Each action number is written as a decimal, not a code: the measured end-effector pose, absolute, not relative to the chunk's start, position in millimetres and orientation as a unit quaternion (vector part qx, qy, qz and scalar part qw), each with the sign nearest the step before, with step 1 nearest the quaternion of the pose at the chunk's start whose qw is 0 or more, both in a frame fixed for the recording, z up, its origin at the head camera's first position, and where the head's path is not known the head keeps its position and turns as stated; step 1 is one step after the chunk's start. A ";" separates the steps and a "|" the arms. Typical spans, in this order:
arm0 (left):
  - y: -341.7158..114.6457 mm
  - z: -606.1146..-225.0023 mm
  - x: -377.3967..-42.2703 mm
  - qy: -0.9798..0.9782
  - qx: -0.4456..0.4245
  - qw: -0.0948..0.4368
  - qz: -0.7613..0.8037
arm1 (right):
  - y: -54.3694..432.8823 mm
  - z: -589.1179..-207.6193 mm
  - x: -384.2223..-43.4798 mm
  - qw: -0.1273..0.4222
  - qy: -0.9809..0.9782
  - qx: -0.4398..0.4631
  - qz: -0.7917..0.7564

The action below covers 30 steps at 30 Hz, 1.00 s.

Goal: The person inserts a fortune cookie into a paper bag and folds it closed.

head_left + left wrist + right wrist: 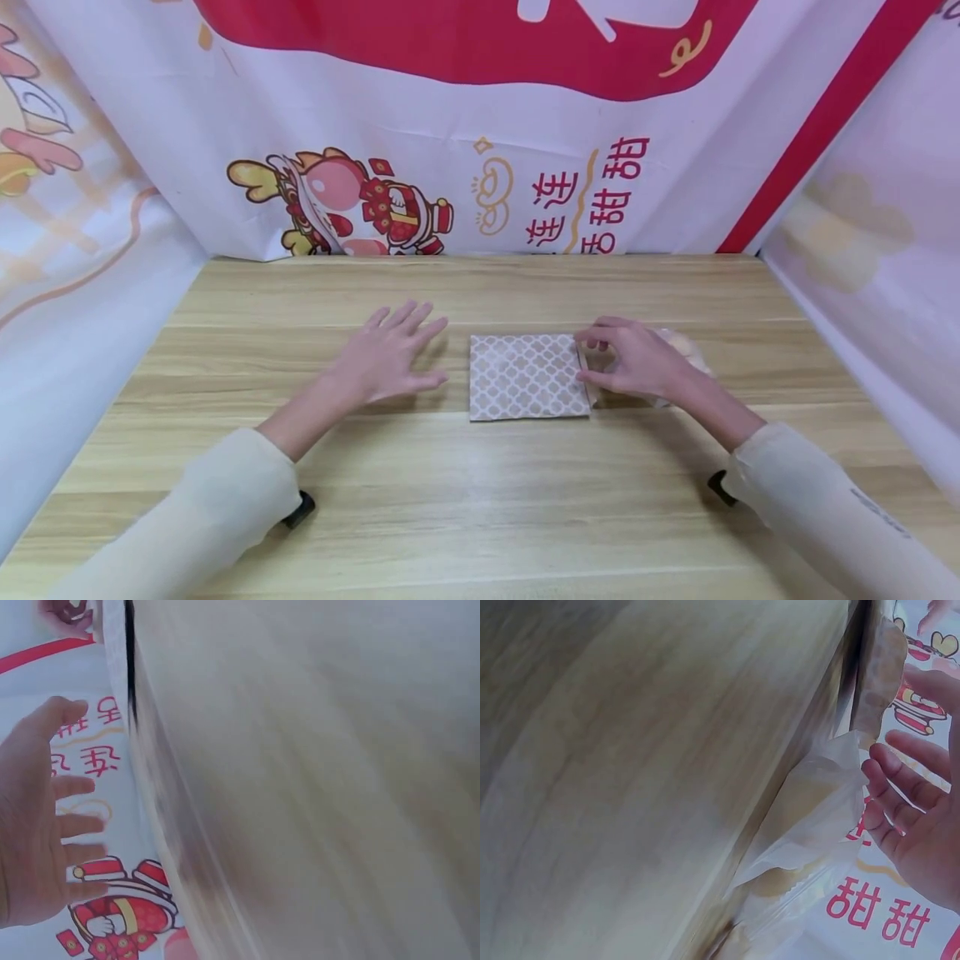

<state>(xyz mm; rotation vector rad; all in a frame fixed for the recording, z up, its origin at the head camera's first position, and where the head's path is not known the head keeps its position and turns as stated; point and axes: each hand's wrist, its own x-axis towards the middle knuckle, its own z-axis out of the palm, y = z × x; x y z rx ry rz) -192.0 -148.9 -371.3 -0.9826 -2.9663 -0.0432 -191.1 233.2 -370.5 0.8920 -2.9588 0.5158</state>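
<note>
A flat, rectangular beige piece with a white lattice pattern (528, 377) lies on the wooden table. To its left, my left hand (393, 354) hovers with fingers spread and holds nothing; the left wrist view shows the same hand (34, 825) with straight fingers. My right hand (633, 358) is at the right edge of the patterned piece, thumb and fingers bent loosely around that side. In the right wrist view the right hand (922, 810) has its fingers apart, with nothing pinched. A translucent plastic packet (802, 795) with pale round contents lies beside it, partly hidden by the hand in the head view.
The wooden table (480, 508) runs back to a white printed cloth (420, 108) with red lettering and cartoon figures. More printed cloth (862, 250) hangs along the right side, and another sheet (67, 275) borders the left. Both sleeves are pale.
</note>
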 end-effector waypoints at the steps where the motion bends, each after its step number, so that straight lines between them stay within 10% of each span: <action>1: -145.4 -370.9 -192.8 -0.946 -0.323 0.006 -0.019 | 232.9 -370.2 -191.1 0.002 -0.945 0.284 0.162; 30: -62.5 -371.2 -204.2 -0.909 -0.408 -0.073 -0.047 | 233.5 -375.2 -195.4 0.009 -0.944 0.320 0.081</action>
